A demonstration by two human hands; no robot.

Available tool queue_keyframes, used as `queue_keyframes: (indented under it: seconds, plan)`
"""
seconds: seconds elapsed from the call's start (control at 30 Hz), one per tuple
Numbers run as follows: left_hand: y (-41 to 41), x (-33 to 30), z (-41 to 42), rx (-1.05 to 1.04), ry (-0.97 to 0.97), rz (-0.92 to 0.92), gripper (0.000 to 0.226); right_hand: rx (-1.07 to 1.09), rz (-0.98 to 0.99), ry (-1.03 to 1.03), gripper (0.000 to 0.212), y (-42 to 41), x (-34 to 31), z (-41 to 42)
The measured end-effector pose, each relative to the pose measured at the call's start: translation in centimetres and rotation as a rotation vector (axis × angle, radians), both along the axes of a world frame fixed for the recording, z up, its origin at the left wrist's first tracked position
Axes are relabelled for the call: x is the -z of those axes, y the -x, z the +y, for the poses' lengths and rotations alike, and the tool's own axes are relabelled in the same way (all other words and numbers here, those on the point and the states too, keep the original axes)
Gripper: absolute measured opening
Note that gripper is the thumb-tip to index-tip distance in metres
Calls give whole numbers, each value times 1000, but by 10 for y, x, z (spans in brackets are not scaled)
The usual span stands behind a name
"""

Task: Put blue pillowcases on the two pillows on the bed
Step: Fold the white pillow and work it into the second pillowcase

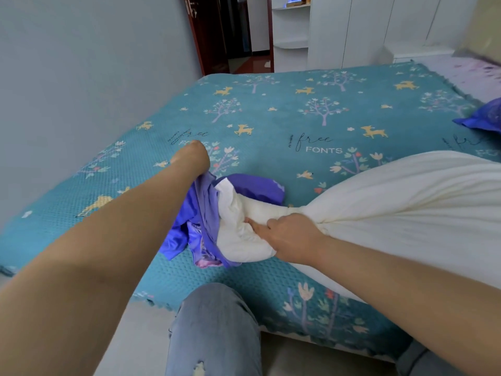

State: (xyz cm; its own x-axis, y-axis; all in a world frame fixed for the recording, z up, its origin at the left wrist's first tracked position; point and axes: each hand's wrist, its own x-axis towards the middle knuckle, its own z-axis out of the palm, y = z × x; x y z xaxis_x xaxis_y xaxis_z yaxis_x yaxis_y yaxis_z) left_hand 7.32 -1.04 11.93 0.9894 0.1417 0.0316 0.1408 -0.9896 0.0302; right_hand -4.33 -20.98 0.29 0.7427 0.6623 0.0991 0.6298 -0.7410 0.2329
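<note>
A white pillow [406, 202] lies across the teal bedspread [271, 109], its near corner bunched. My right hand [290, 237] grips that bunched corner and pushes it against the opening of a blue-purple pillowcase [200, 215]. My left hand [193, 158] is bent at the wrist and holds the pillowcase's upper edge; its fingers are hidden behind the wrist and cloth. The pillow's tip sits just inside the case's mouth. A second blue-cased pillow [485, 115] shows at the right edge of the bed.
The bed's near edge runs along the bottom, with my knee in jeans [214, 329] against it. A grey wall lies left, an open doorway [230, 33] and white wardrobes [366, 25] beyond the bed's far side.
</note>
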Motion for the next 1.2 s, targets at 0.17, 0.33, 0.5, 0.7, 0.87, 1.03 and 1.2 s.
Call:
queue_keyframes:
  seconds: [0.17, 0.33, 0.5, 0.7, 0.87, 1.03, 1.2]
  plan:
    - [-5, -15, -10, 137, 17, 300, 22, 1, -42, -4, 91, 1, 0, 2]
    - [6, -33, -19, 166, -428, 478, 53, -28, -50, 9, 82, 0, -4, 5]
    - [5, -44, -39, 137, -71, 196, 50, -31, -56, 9, 81, 6, -9, 7]
    - [33, -37, -134, 363, 358, 237, 53, 14, -47, -33, 73, -1, -14, 4]
    - [37, -40, -123, 500, -120, 402, 54, 48, -49, -65, 70, -7, -16, 1]
    - [39, -45, -102, 297, -622, 85, 26, 93, 4, -82, 73, -8, -13, 3]
    - [31, -36, -126, 342, 92, 211, 25, 71, -152, -98, 60, -6, -11, 7]
